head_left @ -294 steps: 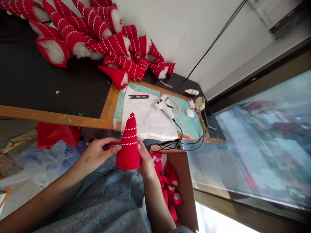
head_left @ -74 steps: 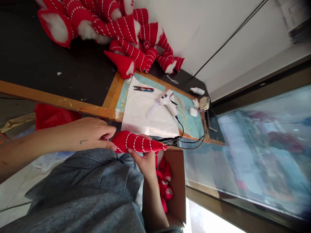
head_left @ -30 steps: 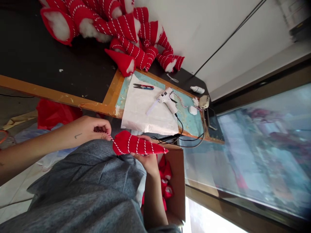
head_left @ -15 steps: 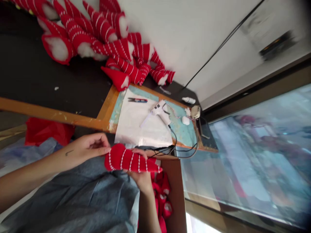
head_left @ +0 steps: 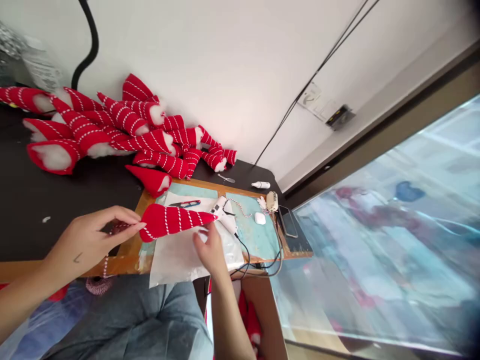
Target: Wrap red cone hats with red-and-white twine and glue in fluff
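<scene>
A red stuffed cone hat (head_left: 172, 220) with white stitched rings lies sideways in the air over the bench, its tip pointing right. At its wide end my left hand (head_left: 97, 232) is closed, thumb and finger pinching the rim. A red-and-white twisted cord (head_left: 105, 267) hangs below that hand towards a cord ball (head_left: 99, 285). Just under the tip is my right hand (head_left: 210, 247), thumb apart from the fingers, nothing seen in it; some fingertips are hidden behind the hat. Beyond the tip, a white glue gun (head_left: 227, 217) rests on a white sheet (head_left: 172, 260).
Striped stuffed hats (head_left: 123, 120) are heaped along the wall. Small scissors-like snips (head_left: 185, 204), a white bottle (head_left: 261, 185), a white case (head_left: 259, 218) and a phone (head_left: 288, 221) lie on the bench. A cardboard box (head_left: 264, 310) with red pieces stands below, near black cables (head_left: 247, 255).
The hat has risen from above my lap to over the bench. My right hand has let go of its body and moved towards the tip. The view has tilted up.
</scene>
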The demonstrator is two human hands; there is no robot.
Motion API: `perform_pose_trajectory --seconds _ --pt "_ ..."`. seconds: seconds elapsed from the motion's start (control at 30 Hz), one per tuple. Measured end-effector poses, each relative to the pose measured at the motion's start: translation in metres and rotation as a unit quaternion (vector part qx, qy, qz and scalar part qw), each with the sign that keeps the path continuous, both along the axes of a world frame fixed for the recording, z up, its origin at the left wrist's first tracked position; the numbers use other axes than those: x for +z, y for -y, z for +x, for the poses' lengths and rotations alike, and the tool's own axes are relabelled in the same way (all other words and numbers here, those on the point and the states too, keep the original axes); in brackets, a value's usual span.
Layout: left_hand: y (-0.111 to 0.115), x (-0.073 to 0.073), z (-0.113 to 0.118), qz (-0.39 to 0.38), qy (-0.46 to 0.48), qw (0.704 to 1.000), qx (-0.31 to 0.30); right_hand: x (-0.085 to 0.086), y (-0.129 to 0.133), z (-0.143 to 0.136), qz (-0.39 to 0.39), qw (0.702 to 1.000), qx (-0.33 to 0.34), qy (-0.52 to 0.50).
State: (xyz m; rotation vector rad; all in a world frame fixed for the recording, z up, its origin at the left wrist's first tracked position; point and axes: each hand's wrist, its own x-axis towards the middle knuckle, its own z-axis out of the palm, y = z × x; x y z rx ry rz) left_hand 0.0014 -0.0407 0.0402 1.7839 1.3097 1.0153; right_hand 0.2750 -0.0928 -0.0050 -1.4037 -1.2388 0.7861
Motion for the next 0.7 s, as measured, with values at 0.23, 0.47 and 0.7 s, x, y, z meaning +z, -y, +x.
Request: perform_pose_trajectory --seconds 0.23,0.47,0.7 --pt "-0.010 -0.030 0.000 -0.086 -0.022 0.996 -0.029 0.048 -0.057 0.042 0.033 0.909 0.059 0.412" --pt "-0.010 -0.029 0.000 -0.171 0.060 0.982 -0.052 0.043 -0.124 0.009 -0.063 0.782 0.215 0.582" --pt "-0.009 -0.039 -0.014 -0.184 0.101 0.976 -0.060 0.035 -0.128 0.010 -0.089 0.750 0.200 0.624"
